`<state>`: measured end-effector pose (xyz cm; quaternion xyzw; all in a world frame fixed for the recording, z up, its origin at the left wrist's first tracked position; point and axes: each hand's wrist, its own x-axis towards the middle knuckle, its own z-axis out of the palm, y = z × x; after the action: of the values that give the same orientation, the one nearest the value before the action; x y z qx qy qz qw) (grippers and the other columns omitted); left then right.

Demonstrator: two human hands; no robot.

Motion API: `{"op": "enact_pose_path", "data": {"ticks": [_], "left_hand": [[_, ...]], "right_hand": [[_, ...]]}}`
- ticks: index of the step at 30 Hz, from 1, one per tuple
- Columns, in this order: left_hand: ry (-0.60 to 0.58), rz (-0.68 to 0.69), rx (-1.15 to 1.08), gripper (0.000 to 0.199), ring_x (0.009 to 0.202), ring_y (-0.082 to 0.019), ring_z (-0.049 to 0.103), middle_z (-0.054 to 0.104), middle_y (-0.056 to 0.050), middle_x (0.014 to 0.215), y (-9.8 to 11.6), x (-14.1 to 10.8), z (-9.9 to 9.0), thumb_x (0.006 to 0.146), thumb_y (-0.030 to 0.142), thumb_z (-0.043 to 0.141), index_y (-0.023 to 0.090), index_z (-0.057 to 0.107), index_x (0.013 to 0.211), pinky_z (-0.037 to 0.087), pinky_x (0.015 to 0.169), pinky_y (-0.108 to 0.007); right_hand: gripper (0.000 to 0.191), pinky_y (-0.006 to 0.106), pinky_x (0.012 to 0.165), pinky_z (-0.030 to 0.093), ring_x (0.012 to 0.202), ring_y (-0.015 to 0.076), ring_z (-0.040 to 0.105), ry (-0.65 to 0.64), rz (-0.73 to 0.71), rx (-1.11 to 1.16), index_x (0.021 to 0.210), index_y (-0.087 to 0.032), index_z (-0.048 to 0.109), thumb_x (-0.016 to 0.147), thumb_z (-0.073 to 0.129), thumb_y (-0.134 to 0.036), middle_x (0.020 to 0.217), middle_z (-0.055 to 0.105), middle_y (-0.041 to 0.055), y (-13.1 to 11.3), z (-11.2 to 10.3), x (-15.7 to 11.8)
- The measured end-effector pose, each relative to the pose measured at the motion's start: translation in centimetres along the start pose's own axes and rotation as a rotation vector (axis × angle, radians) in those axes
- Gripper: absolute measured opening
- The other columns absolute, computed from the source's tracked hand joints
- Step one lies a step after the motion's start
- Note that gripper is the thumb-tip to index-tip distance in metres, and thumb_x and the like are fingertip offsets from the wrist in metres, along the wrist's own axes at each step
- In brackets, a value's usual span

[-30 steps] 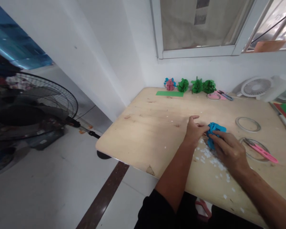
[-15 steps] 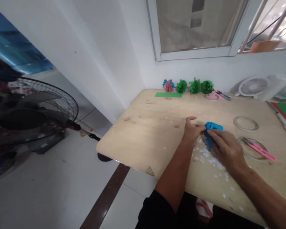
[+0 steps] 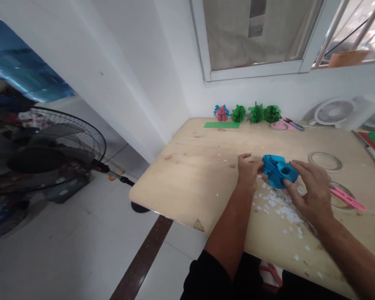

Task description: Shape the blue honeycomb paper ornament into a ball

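A blue folded paper flower point(image 3: 276, 171) is held between both hands, just above the wooden table point(image 3: 181, 179). Its petals are fanned out, and a rounded hollow shows on its right side. My left hand point(image 3: 249, 170) pinches its left edge with thumb and fingertips. On the right side, my right hand point(image 3: 314, 187) grips the petals, thumb below and fingers above. Small white paper scraps point(image 3: 281, 204) lie scattered on the table under the flower and in front of it.
Finished paper flowers, one pink and blue point(image 3: 221, 113) and several green point(image 3: 256, 113), line the wall behind a green paper strip point(image 3: 221, 125). Tape rolls point(image 3: 325, 161) and pink-handled scissors point(image 3: 348, 198) lie to the right. A small white fan point(image 3: 335, 111) stands at the back right.
The blue paper has spread wider and its petals have opened out. My right hand has moved right, away from my left hand, which has shifted slightly left.
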<state>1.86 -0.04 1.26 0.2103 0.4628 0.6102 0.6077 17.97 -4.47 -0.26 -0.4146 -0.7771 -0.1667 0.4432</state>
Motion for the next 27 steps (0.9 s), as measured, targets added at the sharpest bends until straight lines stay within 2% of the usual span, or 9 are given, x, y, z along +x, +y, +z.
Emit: {"op": "enact_pose_path", "data": {"ticks": [4, 7, 12, 16, 21, 27], "left_hand": [[0.020, 0.019, -0.014, 0.055, 0.054, -0.009, 0.052, 0.057, 0.008, 0.063, -0.15, -0.03, 0.08, 0.059, 0.005, 0.067, 0.020, 0.044, 0.106, 0.045, 0.060, -0.022], [0.032, 0.042, -0.029, 0.053, 0.052, -0.008, 0.050, 0.056, 0.008, 0.062, -0.20, 0.00, 0.10, 0.058, 0.006, 0.066, 0.020, 0.044, 0.104, 0.044, 0.059, -0.021], [0.025, 0.036, -0.061, 0.055, 0.053, -0.009, 0.052, 0.058, 0.007, 0.064, -0.12, -0.02, 0.22, 0.057, 0.006, 0.066, 0.020, 0.044, 0.104, 0.045, 0.061, -0.023], [0.022, 0.054, -0.045, 0.056, 0.055, -0.010, 0.054, 0.059, 0.006, 0.066, -0.22, -0.06, 0.44, 0.057, 0.007, 0.069, 0.020, 0.045, 0.105, 0.046, 0.064, -0.024], [0.073, 0.074, -0.036, 0.053, 0.054, -0.009, 0.053, 0.057, 0.007, 0.066, -0.38, 0.14, 0.54, 0.058, 0.006, 0.064, 0.020, 0.045, 0.106, 0.047, 0.061, -0.022], [0.099, 0.032, -0.122, 0.055, 0.054, -0.009, 0.054, 0.056, 0.007, 0.067, -0.37, 0.35, 0.30, 0.059, 0.005, 0.067, 0.020, 0.042, 0.106, 0.048, 0.062, -0.023]], "right_hand": [[0.036, 0.050, 0.094, 0.047, 0.111, 0.0338, 0.063, -0.007, 0.050, 0.045, 0.126, -0.023, 0.063, 0.090, 0.064, -0.026, 0.118, 0.069, 0.0144, 0.50, 0.19, -0.27], [0.035, 0.052, 0.096, 0.047, 0.113, 0.0342, 0.063, -0.017, 0.117, 0.106, 0.125, -0.023, 0.064, 0.091, 0.062, -0.029, 0.119, 0.068, 0.0151, 0.62, 0.32, -0.44], [0.042, 0.052, 0.097, 0.049, 0.115, 0.0341, 0.063, -0.037, 0.271, 0.226, 0.132, -0.024, 0.061, 0.092, 0.059, -0.038, 0.121, 0.068, 0.0149, 0.41, 0.38, -0.55], [0.048, 0.052, 0.095, 0.050, 0.114, 0.0343, 0.063, -0.051, 0.349, 0.237, 0.134, -0.023, 0.059, 0.091, 0.061, -0.043, 0.120, 0.069, 0.0153, 0.17, 0.35, -0.58], [0.054, 0.052, 0.099, 0.050, 0.116, 0.0335, 0.064, -0.062, 0.442, 0.263, 0.137, -0.022, 0.057, 0.090, 0.061, -0.048, 0.126, 0.068, 0.0165, 0.01, 0.35, -0.55], [0.059, 0.048, 0.096, 0.053, 0.113, 0.0299, 0.066, -0.095, 0.700, 0.514, 0.139, -0.022, 0.055, 0.088, 0.063, -0.051, 0.128, 0.068, 0.0161, -0.09, 0.70, -0.50]]}}
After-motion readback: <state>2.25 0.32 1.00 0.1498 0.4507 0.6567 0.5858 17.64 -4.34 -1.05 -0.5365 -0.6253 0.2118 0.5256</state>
